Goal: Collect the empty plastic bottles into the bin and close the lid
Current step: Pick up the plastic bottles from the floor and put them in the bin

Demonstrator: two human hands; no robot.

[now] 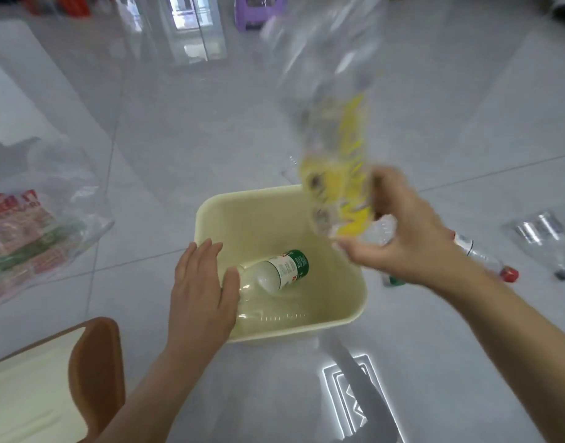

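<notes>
A cream plastic bin (354,292) stands open on the grey tiled floor. Inside it lies a clear bottle with a green and white label (282,271). My left hand (201,292) rests flat on the bin's near-left rim, fingers apart, holding nothing. My right hand (405,238) grips the neck end of a large clear bottle with a yellow label (335,129); the bottle is blurred and stands tilted above the bin's far-right corner. The bin's cream lid with a brown handle (95,372) lies at the bottom left.
More empty bottles lie on the floor to the right: one with a red cap (485,257) and a clear one (543,241). A plastic bag with red and green print (28,231) lies at the left. A purple stool (258,11) stands far back.
</notes>
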